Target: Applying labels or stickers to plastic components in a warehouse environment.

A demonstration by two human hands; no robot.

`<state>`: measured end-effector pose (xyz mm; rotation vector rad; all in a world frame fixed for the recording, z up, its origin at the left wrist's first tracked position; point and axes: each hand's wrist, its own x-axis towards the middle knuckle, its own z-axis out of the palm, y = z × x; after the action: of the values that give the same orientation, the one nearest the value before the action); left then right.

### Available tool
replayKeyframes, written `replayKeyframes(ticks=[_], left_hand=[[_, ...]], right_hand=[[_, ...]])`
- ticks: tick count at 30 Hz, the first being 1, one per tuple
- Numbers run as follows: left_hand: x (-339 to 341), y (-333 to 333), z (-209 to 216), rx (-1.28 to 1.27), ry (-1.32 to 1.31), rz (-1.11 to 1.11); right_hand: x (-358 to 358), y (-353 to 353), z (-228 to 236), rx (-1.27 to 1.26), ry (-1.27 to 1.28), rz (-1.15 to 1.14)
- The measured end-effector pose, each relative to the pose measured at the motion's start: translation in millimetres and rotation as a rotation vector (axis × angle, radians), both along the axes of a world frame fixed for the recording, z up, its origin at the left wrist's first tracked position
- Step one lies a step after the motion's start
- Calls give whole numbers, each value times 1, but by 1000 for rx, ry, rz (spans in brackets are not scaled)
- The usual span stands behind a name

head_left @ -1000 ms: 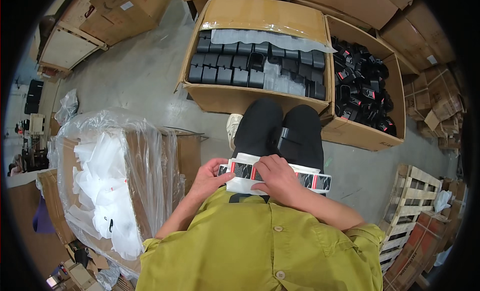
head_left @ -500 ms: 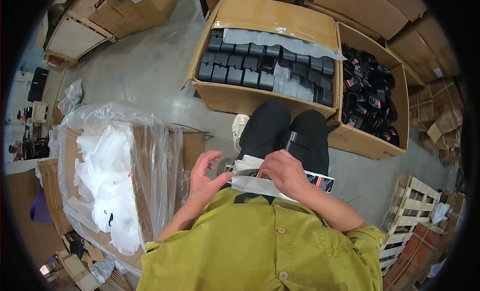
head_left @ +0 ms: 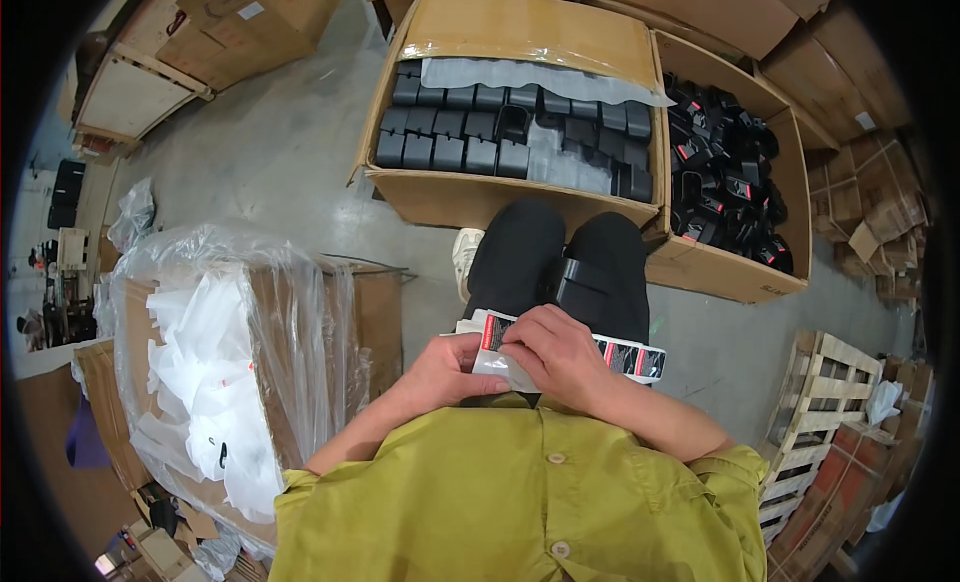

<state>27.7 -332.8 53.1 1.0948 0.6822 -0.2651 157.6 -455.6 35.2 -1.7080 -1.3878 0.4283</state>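
Two bare hands at work on a long white paper strip with black and red stickers (head_left: 632, 359)

The strip lies across the person's lap, over the black cloth trousers (head_left: 515, 257) and just in front of the yellow-green button shirt (head_left: 420, 482). The left hand (head_left: 446, 370) is at the left part of the strip, with its thumb and bent fingers pinching the paper. The right hand (head_left: 556, 352) is on the middle of the strip, close beside the left hand. Its fingers are bent and pressed together. Some of the tips are hidden, so I cannot tell if they pinch one sticker. The right end of the strip pokes out past the right hand.

A shiny black plastic piece (head_left: 574, 278) sits between the legs. In front of the knees is a big brown cardboard box (head_left: 500, 197) with rows of dark plastic pieces (head_left: 465, 154) in it. To its right is another brown cardboard box (head_left: 720, 274), full of jumbled black pieces with red marks (head_left: 735, 190). On the left, a brown box lined with clear plastic (head_left: 310, 342) holds thin white sheets (head_left: 200, 342).
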Motion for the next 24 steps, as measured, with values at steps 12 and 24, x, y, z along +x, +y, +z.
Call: replayKeyframes(ticks=[12, 24], left_hand=[[-10, 5, -18, 350, -233, -258], [-29, 14, 6, 773, 207, -164]], right_hand=[[-1, -3, 10, -129, 199, 128], [25, -20, 4, -243, 506, -296]])
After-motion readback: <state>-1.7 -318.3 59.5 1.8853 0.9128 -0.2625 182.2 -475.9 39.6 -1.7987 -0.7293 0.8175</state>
